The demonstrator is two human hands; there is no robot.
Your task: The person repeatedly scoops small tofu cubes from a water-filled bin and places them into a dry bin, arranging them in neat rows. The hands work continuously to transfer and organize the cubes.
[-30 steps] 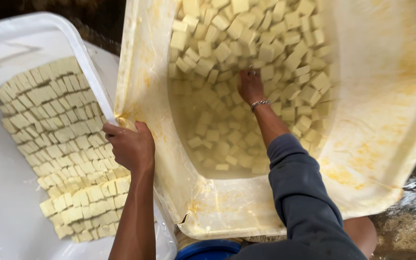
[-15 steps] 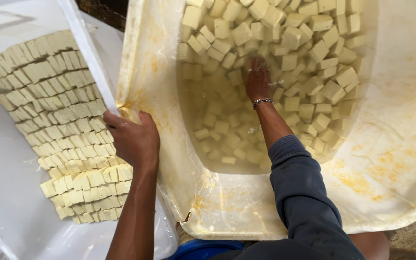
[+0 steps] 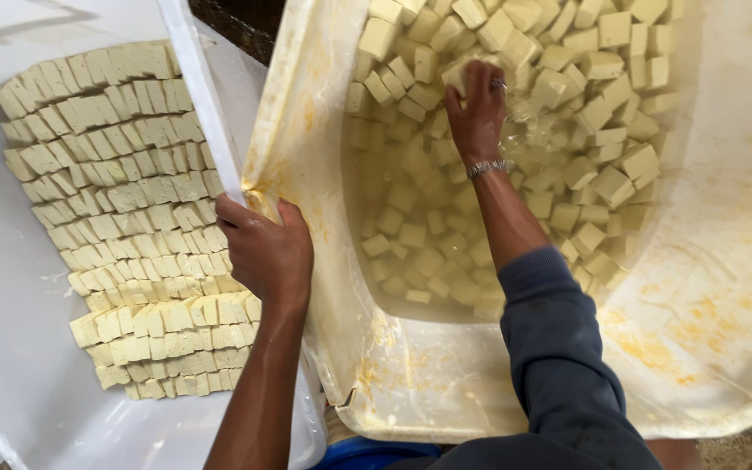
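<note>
My left hand [image 3: 263, 248] grips the near left rim of a big cream tub [image 3: 724, 339] stained yellow, holding it tilted. My right hand [image 3: 478, 106], with a bracelet at the wrist and a dark blue sleeve pushed up, reaches deep into the tub. Its fingers close around a pale tofu cube [image 3: 457, 75] among several cubes floating in cloudy water [image 3: 533, 130]. More cubes lie sunk on the tub's bottom near my forearm.
A white tub [image 3: 19, 348] stands at the left, holding neat rows of cut tofu cubes [image 3: 132, 209]. Its rim [image 3: 202, 96] touches the cream tub by my left hand. A blue container edge [image 3: 376, 454] shows below.
My right hand has pushed further up into the tub among the floating cubes and closed on one. My left hand keeps its hold on the rim. The view has moved closer.
</note>
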